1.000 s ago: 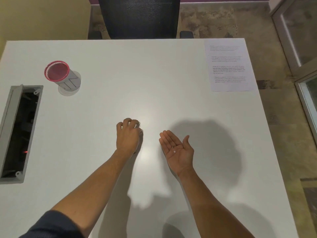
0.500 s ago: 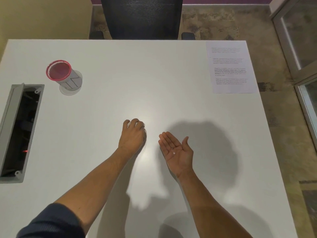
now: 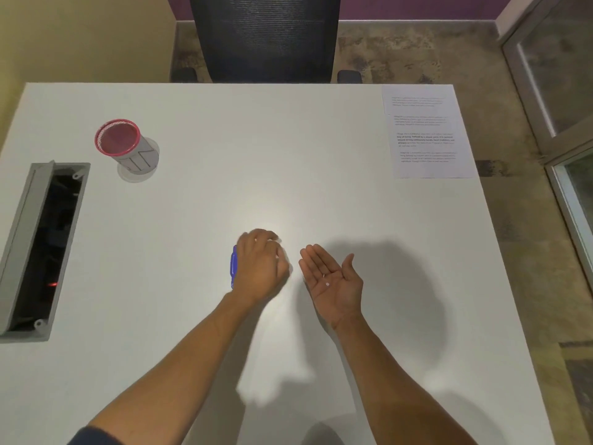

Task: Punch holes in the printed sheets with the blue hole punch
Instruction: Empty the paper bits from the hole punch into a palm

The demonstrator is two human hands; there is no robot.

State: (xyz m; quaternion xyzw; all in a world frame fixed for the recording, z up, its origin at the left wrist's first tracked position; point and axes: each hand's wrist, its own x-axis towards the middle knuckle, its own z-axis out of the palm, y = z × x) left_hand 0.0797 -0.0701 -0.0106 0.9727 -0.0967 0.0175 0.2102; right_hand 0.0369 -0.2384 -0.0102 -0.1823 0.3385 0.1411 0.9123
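My left hand (image 3: 261, 266) is curled, knuckles up, around the blue hole punch (image 3: 234, 266); only a blue edge of the punch shows at the hand's left side. Just to its right, my right hand (image 3: 332, 276) lies palm up with fingers apart, and two tiny white paper dots (image 3: 326, 283) rest on the palm. The printed sheets (image 3: 426, 131) lie flat at the table's far right corner, well away from both hands.
A red-rimmed mesh pen cup (image 3: 123, 146) stands at the far left of the white table (image 3: 288, 149). A grey open cable tray (image 3: 41, 245) is set into the table's left side. A dark mesh chair (image 3: 264, 36) stands beyond the far edge.
My left hand has turned slightly, so the blue edge of the punch now shows beside it. A second paper dot lies on the right palm. The right hand has stayed in place.
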